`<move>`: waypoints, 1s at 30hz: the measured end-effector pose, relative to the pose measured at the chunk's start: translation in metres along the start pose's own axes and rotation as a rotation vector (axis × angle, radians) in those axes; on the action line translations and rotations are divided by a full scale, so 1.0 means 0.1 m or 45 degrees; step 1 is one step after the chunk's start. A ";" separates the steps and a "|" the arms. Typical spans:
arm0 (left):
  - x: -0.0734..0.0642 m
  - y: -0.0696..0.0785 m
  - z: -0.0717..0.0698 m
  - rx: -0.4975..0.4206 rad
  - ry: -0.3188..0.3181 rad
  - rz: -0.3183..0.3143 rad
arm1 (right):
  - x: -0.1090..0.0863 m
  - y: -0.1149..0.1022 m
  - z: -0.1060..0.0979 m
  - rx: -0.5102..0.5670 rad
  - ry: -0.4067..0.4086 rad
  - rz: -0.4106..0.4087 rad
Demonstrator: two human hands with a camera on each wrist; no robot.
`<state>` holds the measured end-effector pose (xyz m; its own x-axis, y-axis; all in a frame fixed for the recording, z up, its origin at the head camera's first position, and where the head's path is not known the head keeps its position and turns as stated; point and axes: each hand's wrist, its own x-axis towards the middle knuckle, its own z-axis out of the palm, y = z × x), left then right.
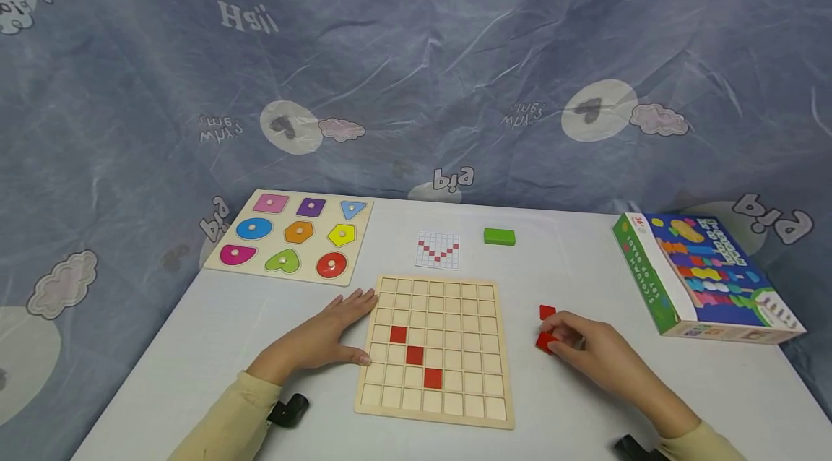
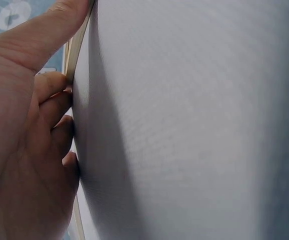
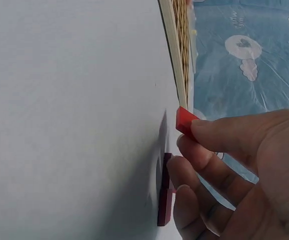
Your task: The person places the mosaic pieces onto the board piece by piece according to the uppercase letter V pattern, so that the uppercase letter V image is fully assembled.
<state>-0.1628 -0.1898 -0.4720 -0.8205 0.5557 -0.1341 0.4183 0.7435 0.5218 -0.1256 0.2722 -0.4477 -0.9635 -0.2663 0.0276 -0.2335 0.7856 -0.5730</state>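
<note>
Right hand (image 1: pixel 596 354) pinched tile (image 1: pixel 544 343) | left hand (image 1: pixel 320 338) spread, empty, touched board (image 1: pixel 471 342) | I saw tile right of board, apart

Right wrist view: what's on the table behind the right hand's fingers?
Two dark red tiles lie on the table. The right hand partly covers the upper one; whether it hides anything else cannot be seen.

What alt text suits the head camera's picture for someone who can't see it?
A person's right hand pinches a red tile beside a wooden grid board holding three red tiles diagonally; the left hand touches the board's left edge. A pattern card lies beyond.
</note>
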 end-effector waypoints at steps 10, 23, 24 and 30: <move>0.01 0.01 0.00 0.005 0.000 -0.009 | 0.11 -0.07 0.12 0.071 0.073 -0.072; 0.02 0.02 0.00 0.002 -0.006 -0.006 | 0.20 -0.19 0.26 0.111 0.126 -0.145; 0.02 0.02 0.00 -0.001 -0.007 -0.002 | 0.21 -0.19 0.27 0.119 0.128 -0.145; 0.02 0.01 0.00 -0.013 -0.003 0.001 | 0.26 -0.28 0.34 0.150 0.119 -0.137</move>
<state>-0.1638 -0.1881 -0.4720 -0.8194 0.5570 -0.1356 0.4147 0.7392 0.5306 -0.1399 0.2238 -0.4589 -0.9431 -0.2879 0.1664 -0.3240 0.6832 -0.6544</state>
